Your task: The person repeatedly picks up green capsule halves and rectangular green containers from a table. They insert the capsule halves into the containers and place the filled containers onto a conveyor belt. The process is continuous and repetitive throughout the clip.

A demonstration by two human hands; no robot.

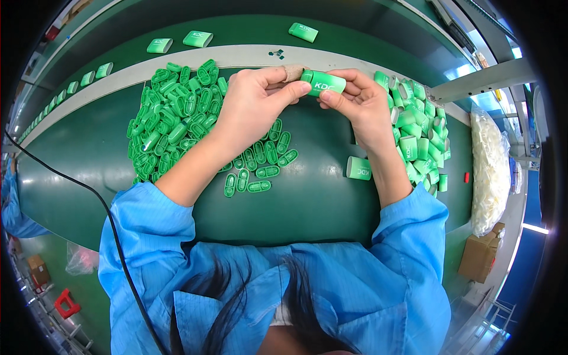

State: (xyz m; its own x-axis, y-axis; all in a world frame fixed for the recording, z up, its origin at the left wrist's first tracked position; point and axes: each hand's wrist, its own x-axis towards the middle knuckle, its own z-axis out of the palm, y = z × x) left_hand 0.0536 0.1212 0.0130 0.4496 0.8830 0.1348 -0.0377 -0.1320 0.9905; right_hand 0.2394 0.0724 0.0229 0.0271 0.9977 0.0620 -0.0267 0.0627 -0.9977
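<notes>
Near the far side of the table, my two hands meet at one small green plastic casing (329,83). My right hand (368,106) is closed around its right end, thumb in front and fingers behind. A darker green end cap (306,76) sits at the casing's left end, pinched between the thumb and fingers of my left hand (251,106). One left finger wears a tan wrap (293,72). Whether the cap is fully seated cannot be made out. Left of my hands is a heap of oval green caps (171,112), with several loose ones (260,157) by my left forearm.
A heap of green casings (421,136) lies at right, and a single casing (359,168) rests beside my right forearm. Beyond a pale rail (248,56), a green belt (248,29) carries spaced casings. A bag of white pieces (490,171) stands far right; a black cable (77,180) crosses the left.
</notes>
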